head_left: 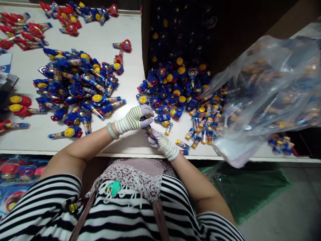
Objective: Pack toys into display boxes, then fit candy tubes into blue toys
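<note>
In striped gloves, both my hands meet near the table's front edge. My left hand [135, 117] is closed round a dark toy [146, 124], mostly hidden by the fingers. My right hand [163, 144] grips its lower end, where a tube seems to join it; the glove covers most of that part. Just beyond them lie loose blue toys [163, 115] with yellow discs. To the right of my right hand are small clear tubes [182, 144] with printed labels and yellow ends. A pile of blue toys with tubes attached [75, 83] lies to the left.
Red toys with tubes [27, 31] lie at the far left of the white table [100, 147]. An open cardboard box [144, 40] spills blue toys at the back. A clear plastic bag [265, 87] of tubes fills the right. Green sheeting [253, 190] lies below.
</note>
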Tool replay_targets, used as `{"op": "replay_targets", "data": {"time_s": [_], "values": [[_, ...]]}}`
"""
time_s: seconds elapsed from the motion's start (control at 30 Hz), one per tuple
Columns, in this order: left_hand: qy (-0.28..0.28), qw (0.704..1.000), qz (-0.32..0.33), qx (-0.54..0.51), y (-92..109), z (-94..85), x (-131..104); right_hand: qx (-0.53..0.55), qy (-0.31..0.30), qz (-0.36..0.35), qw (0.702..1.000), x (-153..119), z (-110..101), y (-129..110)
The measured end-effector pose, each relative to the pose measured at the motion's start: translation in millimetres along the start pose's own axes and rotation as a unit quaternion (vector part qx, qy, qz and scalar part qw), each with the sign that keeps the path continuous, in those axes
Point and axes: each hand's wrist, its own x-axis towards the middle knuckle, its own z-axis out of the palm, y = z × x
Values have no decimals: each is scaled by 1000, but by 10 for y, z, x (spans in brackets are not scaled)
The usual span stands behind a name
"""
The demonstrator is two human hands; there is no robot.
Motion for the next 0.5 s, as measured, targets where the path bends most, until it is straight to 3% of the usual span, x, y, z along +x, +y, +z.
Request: {"op": "replay_targets", "data": {"time_s": [0.07,0.13,0.27,0.33,0.4,0.43,0.5], "values": [[32,998,-40,39,-43,9,-37,-81,75,-8,994,-7,-22,-59],[71,993,-79,53,-87,61,-114,-131,96,1,987,-50,-30,-110],[76,995,-57,-13,-129,201,-288,80,-78,63,992,-153,175,-89],[38,998,-22,-40,-135,168,-331,123,-113,64,984,-157,275,-51],[2,1000,-14,-15,-174,-42,-352,98,-90,30,991,-138,226,-19],[16,999,-25,27,-219,-228,-362,64,-56,4,996,-132,128,-1],[136,976,-73,153,-369,-736,-389,-51,41,-36,997,-153,-185,57]]}}
